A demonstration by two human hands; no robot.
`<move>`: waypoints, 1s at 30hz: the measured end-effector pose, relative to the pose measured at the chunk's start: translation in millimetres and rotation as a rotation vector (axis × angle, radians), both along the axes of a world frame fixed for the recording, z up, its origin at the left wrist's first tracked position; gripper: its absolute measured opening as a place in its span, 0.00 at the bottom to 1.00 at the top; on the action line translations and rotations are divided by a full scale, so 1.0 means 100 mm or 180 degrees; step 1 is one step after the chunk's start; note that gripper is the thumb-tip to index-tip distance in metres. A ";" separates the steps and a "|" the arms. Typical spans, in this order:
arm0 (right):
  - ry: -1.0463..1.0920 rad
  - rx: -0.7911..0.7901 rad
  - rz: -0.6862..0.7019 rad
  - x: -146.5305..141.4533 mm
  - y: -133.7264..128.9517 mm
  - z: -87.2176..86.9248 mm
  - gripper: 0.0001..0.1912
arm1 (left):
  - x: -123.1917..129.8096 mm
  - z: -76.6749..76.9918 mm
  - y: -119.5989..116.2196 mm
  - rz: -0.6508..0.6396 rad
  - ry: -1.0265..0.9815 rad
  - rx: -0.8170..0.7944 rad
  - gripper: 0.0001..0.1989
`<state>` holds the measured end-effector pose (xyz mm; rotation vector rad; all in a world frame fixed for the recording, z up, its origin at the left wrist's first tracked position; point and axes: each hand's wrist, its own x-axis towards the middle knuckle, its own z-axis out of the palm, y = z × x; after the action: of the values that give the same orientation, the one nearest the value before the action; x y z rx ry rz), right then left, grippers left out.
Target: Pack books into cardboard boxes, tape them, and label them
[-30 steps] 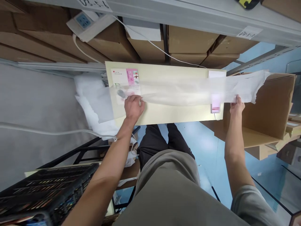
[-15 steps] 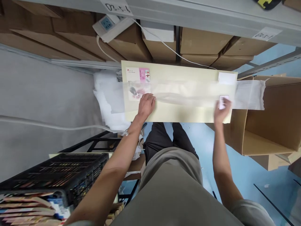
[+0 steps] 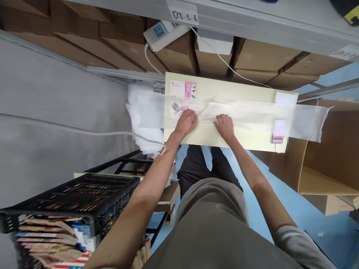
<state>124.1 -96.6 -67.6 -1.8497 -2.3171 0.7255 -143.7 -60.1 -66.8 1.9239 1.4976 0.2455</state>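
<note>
A long strip of translucent wrapping film [image 3: 249,114] lies across a pale yellow board [image 3: 215,135]. Under the film's left part rests a book [image 3: 176,88] with a white and pink cover, its lower half showing hazily through. My left hand [image 3: 187,122] is closed on the film's near edge at the book's lower right corner. Just to its right, my right hand [image 3: 225,126] has its fingers curled onto the same edge; the fingertips are partly hidden. Near the board's right end lies a small white and purple rectangular item [image 3: 278,130], blurred out, and a white paper [image 3: 285,99].
Cardboard boxes [image 3: 266,56] and a power strip [image 3: 165,35] with a white cable fill the shelf behind the board. An open carton [image 3: 331,157] stands at right. A black crate [image 3: 109,190] with packed booklets is at lower left. White wrap [image 3: 144,112] hangs left.
My right hand has let go of the small rectangular item at the board's right end and moved left to the film's edge beside my left hand. The film's near edge is now more creased.
</note>
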 end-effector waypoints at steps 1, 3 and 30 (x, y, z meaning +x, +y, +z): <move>0.0026 0.0034 0.0010 0.01 0.00 0.01 0.24 | 0.00 0.01 -0.01 -0.0003 -0.0002 -0.0015 0.17; 0.0048 0.0040 0.0099 -0.01 -0.01 0.03 0.28 | 0.00 0.03 -0.02 0.0030 -0.0026 -0.0034 0.17; -0.0074 -0.0369 0.0925 -0.22 -0.64 0.15 0.18 | 0.01 -0.14 -0.32 -0.0012 0.0329 -0.0258 0.41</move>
<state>102.2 -160.4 -53.0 -1.5850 -2.6445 0.8919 -142.4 -92.3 -80.7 1.8997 1.5464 0.0834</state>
